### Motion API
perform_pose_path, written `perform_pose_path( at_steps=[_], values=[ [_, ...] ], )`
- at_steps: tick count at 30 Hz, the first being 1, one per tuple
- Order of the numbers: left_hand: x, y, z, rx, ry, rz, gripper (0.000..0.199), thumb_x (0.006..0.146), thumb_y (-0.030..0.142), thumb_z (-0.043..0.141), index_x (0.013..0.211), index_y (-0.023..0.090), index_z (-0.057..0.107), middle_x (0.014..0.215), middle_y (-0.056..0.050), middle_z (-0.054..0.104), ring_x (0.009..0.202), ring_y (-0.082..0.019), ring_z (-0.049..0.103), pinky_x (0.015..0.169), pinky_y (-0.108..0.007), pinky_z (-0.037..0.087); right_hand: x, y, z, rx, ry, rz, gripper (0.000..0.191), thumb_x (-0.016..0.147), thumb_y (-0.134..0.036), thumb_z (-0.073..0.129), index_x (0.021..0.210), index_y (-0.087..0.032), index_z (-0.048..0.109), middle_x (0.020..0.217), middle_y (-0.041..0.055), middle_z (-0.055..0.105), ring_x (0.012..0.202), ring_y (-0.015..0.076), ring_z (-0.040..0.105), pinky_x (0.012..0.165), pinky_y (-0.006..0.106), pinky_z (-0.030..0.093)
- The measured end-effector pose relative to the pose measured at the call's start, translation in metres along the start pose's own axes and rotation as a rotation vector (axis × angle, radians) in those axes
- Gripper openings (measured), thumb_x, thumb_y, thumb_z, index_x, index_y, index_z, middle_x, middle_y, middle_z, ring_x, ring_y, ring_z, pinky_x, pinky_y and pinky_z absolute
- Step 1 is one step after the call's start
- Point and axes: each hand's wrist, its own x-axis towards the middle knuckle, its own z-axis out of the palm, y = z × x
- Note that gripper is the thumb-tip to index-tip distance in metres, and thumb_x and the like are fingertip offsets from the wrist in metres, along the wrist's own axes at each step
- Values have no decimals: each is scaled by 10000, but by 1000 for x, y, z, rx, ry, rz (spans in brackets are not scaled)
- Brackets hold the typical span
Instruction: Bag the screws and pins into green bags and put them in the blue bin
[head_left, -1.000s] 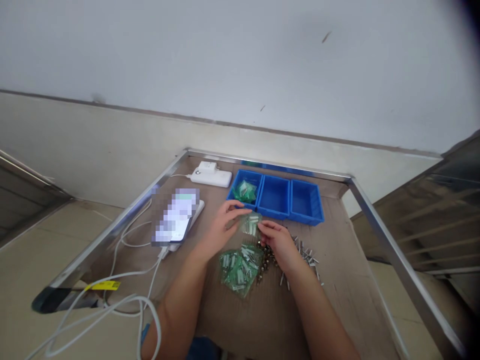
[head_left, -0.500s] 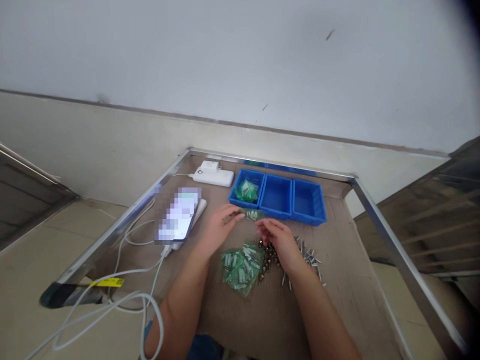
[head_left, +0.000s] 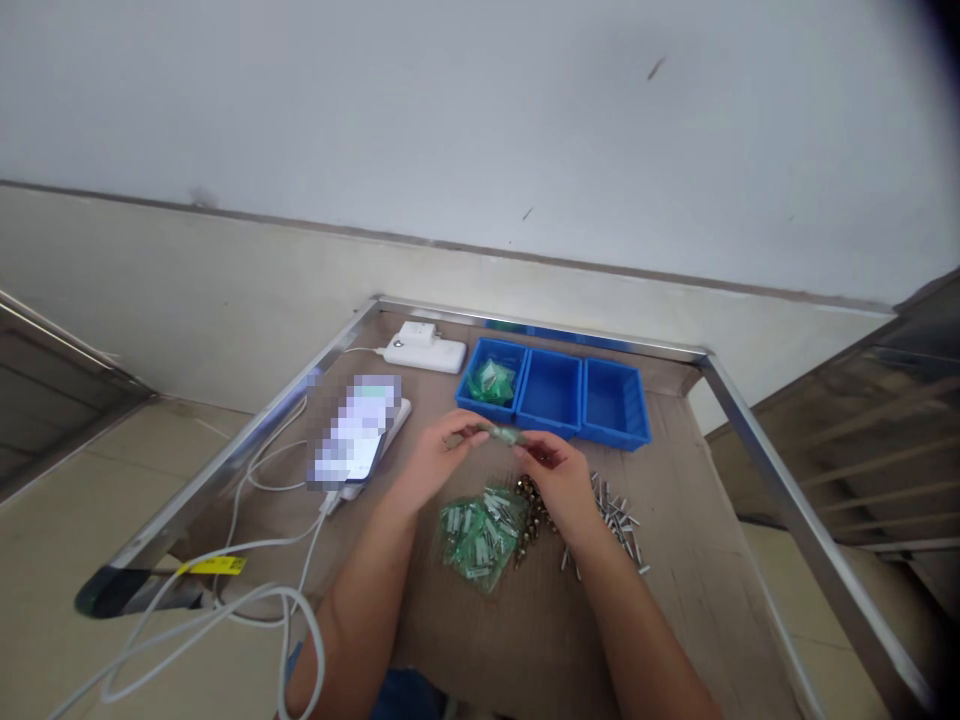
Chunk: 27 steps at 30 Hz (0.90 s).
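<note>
The work in hand is a single small packet (head_left: 502,434) of clear film with green tint, held at mid-air above the worktop (head_left: 675,500). The left hand (head_left: 439,460) and right hand (head_left: 559,480) are close together, each pinching one end of the packet between thumb and fingers.

Directly below and nearer the person lies a heap of similar green-tinted packets (head_left: 480,535), containing pale slender parts. Just right of the heap are knurled brass nuts (head_left: 534,510), then loose silver metal pins (head_left: 619,517). On the far side stands a blue plastic three-compartment bin (head_left: 551,352), ribbed and square-walled. Its left compartment contains green packets (head_left: 491,381); the other two show no contents. The worktop surface is corrugated brown cardboard within a polished steel frame (head_left: 780,470).
</note>
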Motion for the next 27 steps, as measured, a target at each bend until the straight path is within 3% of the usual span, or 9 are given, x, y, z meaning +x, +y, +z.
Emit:
perform_pose_path(
  at_steps=[3, 9, 15, 19, 27],
  values=[
    [0, 5, -4, 18, -35, 123, 154, 761, 190, 495, 826, 184, 634, 896, -56, 577, 879, -174, 518, 826, -337, 379, 0, -1, -2, -68, 8, -17, 168, 624, -216, 545, 765, -187, 632, 681, 13, 608, 594, 129, 502, 565, 255, 408],
    [-2, 8, -5, 85, -56, 165, 191, 781, 165, 466, 843, 215, 640, 906, -46, 560, 898, -165, 504, 843, -334, 369, 0, 1, -3, -103, 17, -22, 180, 623, -207, 542, 773, -193, 640, 666, 9, 606, 589, 127, 503, 560, 250, 403],
    [-1, -3, 4, 60, 65, 16, 198, 750, 239, 519, 930, 173, 569, 790, -28, 554, 724, -135, 521, 690, -282, 432, 0, 0, -1, -55, 32, 15, 183, 615, -280, 588, 757, -171, 628, 683, 24, 628, 608, 142, 537, 592, 279, 419],
    [1, -11, 8, -33, 84, -76, 307, 734, 238, 533, 1031, 171, 492, 777, -17, 548, 726, -129, 529, 677, -270, 442, 1, 2, 1, 42, 19, 3, 283, 605, -272, 607, 871, -181, 585, 741, 30, 635, 663, 149, 563, 624, 284, 432],
    [-3, 12, 6, 2, -16, 15, 230, 714, 245, 561, 931, 172, 564, 777, -23, 559, 657, -114, 502, 670, -253, 430, 2, 8, 5, 112, -60, 57, 220, 641, -257, 568, 847, -179, 572, 811, 48, 643, 751, 176, 588, 616, 278, 444]
  ],
)
